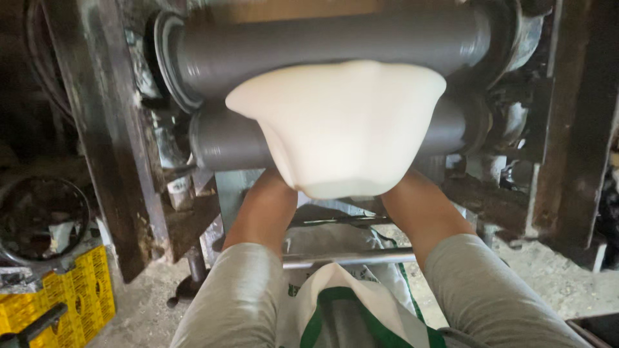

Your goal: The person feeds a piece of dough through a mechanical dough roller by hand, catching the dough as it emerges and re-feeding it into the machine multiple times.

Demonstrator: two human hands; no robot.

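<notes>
Yellow crate [77, 293] lower left; white-and-green sack [351, 303] below, metal rod [348, 258] across it

Dough sheet [342, 129] — pale cream, smooth, unpatterned. Two rollers [322, 38] behind it — dull dark grey. Machine frame [103, 129] dark brown-black, rust-mottled. Sleeves [238, 296] light grey, plain. Sack [361, 309] below is white with green bands. Crate [77, 290] at lower left bright yellow, grid-patterned. Floor [554, 283] pale dusty grey-beige.
</notes>
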